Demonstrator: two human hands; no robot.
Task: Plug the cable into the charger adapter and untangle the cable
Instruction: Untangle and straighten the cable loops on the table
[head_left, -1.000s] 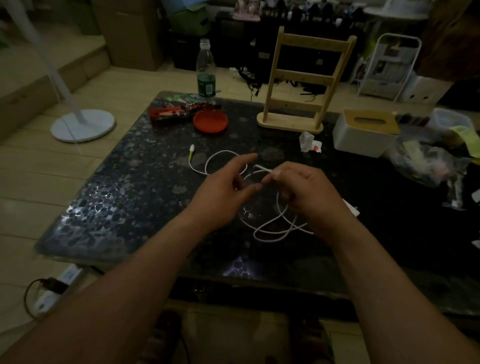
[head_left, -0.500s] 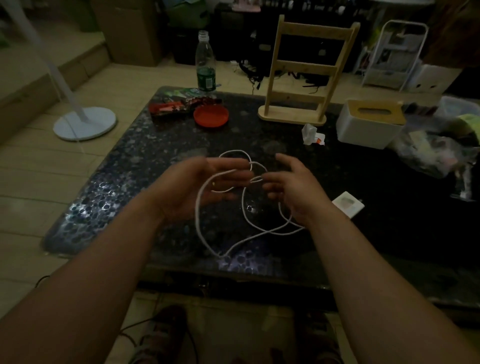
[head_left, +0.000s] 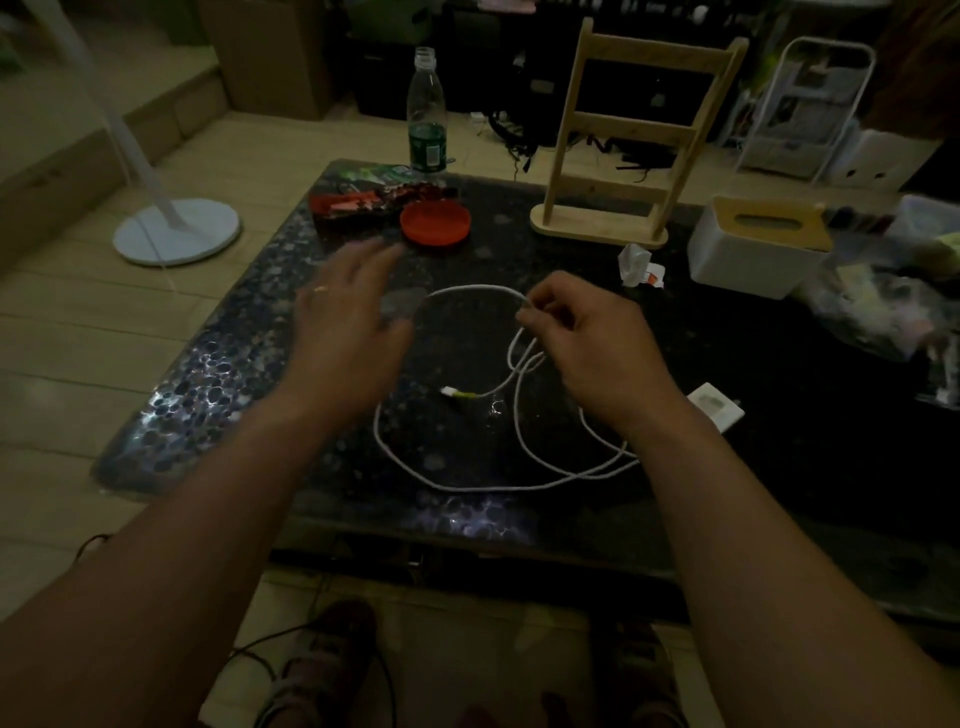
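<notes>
So far, the white cable is spread in loose loops on the dark table, and some strands still cross. Its plug end lies free, so nothing is plugged in yet. The charger adapter sits apart. One loop is pinched by the right hand. The left hand is spread wide, empty.

The right hand pinches the white cable at the top of a raised loop. The left hand hovers open and blurred above the dark bench. The white charger adapter lies beside the right wrist.
</notes>
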